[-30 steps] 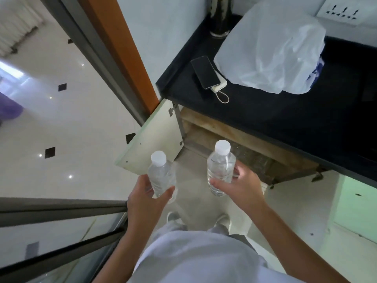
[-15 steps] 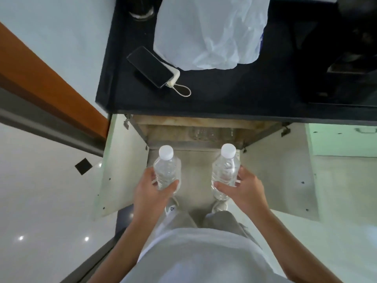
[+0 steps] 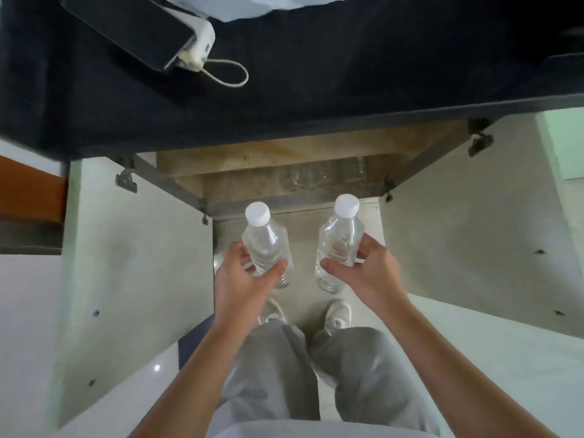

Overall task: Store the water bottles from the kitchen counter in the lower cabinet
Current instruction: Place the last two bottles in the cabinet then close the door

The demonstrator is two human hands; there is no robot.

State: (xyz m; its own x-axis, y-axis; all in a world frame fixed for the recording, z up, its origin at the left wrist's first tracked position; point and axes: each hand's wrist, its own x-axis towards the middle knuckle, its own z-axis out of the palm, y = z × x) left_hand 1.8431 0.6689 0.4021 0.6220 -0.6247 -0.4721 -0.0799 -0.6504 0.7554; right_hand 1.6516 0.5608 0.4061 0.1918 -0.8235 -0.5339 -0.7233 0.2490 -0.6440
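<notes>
Head view: the person stands facing the open lower cabinet (image 3: pixel 284 172), looking straight down. The left hand (image 3: pixel 243 279) grips 1 clear water bottle (image 3: pixel 267 245) round its middle, thumb across the front and fingers curled behind it. The right hand (image 3: pixel 363 273) holds a second bottle (image 3: pixel 339 241) the same way. Both bottles are upright with white caps on, side by side but apart, in the air in front of the cabinet opening and above the person's shoes (image 3: pixel 338 314).

The 2 cabinet doors, left door (image 3: pixel 136 263) and right door (image 3: pixel 467 232), stand swung wide open. Inside, on the shelf, are faint clear shapes too blurred to tell.

Above is the black counter (image 3: pixel 316 90), with a phone (image 3: pixel 126 30) lying on a white power bank (image 3: pixel 197 49), a looped cable (image 3: pixel 230 74) and the edge of a plastic bag (image 3: pixel 252 4).
</notes>
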